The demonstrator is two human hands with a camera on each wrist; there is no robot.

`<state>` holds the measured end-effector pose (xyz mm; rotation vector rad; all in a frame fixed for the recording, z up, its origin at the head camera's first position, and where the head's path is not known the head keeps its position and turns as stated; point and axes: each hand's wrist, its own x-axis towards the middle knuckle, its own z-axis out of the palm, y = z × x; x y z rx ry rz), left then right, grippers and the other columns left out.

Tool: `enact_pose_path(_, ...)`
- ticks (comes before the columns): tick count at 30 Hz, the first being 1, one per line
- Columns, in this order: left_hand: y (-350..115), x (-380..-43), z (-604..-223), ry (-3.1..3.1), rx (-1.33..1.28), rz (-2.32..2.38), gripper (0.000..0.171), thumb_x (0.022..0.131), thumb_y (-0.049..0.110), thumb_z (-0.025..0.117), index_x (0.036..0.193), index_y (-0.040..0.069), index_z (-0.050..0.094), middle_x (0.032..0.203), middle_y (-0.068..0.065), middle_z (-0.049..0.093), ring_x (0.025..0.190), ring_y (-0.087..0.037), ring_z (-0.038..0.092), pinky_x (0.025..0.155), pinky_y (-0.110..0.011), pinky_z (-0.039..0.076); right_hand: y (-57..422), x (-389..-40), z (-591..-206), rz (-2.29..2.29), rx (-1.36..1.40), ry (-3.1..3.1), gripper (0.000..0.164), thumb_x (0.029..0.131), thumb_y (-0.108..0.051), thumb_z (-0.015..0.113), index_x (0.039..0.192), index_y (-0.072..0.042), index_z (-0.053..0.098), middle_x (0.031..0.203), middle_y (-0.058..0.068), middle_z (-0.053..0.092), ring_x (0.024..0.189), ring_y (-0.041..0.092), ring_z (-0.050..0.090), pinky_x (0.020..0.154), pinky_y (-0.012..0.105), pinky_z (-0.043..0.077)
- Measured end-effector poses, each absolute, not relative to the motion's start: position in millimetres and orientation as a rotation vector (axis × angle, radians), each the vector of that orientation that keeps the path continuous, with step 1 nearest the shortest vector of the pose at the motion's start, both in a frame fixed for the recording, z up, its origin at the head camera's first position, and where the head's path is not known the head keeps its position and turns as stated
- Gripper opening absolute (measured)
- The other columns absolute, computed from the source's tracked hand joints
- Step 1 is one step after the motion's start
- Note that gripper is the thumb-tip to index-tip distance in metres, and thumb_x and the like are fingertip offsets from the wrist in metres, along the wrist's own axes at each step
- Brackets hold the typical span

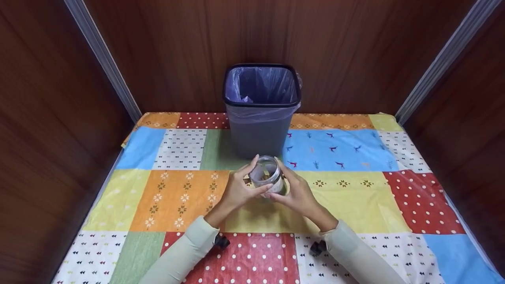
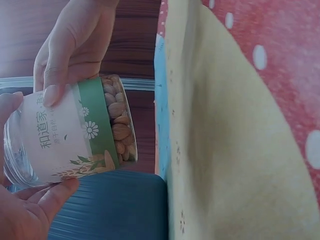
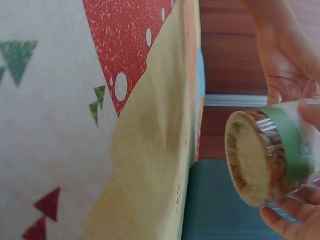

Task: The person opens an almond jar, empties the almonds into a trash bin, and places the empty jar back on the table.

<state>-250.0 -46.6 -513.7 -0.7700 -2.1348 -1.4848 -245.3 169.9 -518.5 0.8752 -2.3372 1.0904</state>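
A clear jar of almonds (image 1: 270,186) with a white and green label is held over the cloth, in front of the bin. My left hand (image 1: 239,187) grips its left side, with the thumb across the near side. On the other side, my right hand (image 1: 296,192) grips the jar, its thumb low on the near wall. In the left wrist view the almonds (image 2: 120,131) fill the lower band, below the green strip. Seen from the right wrist, the jar's base (image 3: 248,159) hangs above the cloth.
A grey bin (image 1: 258,132) lined with a translucent bag (image 1: 263,114) stands at the back of the table, just beyond the jar. A patchwork cloth (image 1: 177,197) covers the table. Dark wood panels (image 1: 347,51) enclose the back and both sides.
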Motion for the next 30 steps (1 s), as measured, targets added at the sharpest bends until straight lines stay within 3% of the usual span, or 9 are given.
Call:
enact_pose_path(7,-44.6,-249.2,-506.6,-2.134,-0.696,-1.577,0.087,0.078,0.034,0.089,0.148,0.001,0.05,0.143,-0.012,0.057,0.127,-0.02,0.059,0.102,-0.032,0.05,168.6,-243.9,-519.8,1.072,0.89,-2.24,0.099,0.079,-0.026,0.089,0.16,-0.015,0.033,0.153,0.013,0.049,0.135,0.03,0.052,0.106,0.047,0.047)
enact_pose_path(12,-43.6,-247.7,-503.3,-2.12,-0.664,-1.646,0.083,0.08,0.03,0.088,0.148,0.003,0.05,0.143,-0.011,0.058,0.113,-0.018,0.065,0.078,-0.034,0.06,168.1,-242.7,-521.4,1.068,0.894,-2.192,0.095,0.08,-0.025,0.088,0.159,-0.012,0.036,0.156,0.01,0.045,0.138,0.031,0.049,0.106,0.05,0.047)
enact_pose_path(15,-43.7,-247.2,-501.6,-2.095,-0.653,-1.706,0.081,0.08,0.024,0.088,0.148,0.004,0.051,0.142,-0.01,0.059,0.102,-0.02,0.066,0.066,-0.033,0.06,167.6,-242.6,-521.9,1.071,0.905,-2.166,0.092,0.081,-0.025,0.088,0.158,-0.011,0.038,0.157,0.011,0.044,0.139,0.031,0.048,0.107,0.05,0.046)
enact_pose_path(22,-42.6,-248.2,-493.5,-2.059,-0.628,-1.827,0.078,0.08,0.012,0.087,0.147,0.002,0.05,0.144,-0.014,0.056,0.115,-0.031,0.065,0.077,-0.03,0.06,166.8,-244.7,-521.8,1.075,0.919,-2.075,0.085,0.082,-0.022,0.086,0.154,-0.006,0.043,0.154,0.016,0.047,0.137,0.034,0.05,0.11,0.042,0.044)
enact_pose_path(30,-40.7,-233.9,-464.0,-2.067,-0.588,-1.872,0.072,0.081,0.005,0.082,0.145,-0.007,0.049,0.142,-0.021,0.056,0.115,-0.035,0.062,0.075,-0.045,0.06,164.8,-247.1,-518.5,1.066,0.931,-2.003,0.081,0.086,-0.028,0.083,0.152,-0.003,0.045,0.155,0.012,0.047,0.136,0.03,0.051,0.112,0.034,0.042)
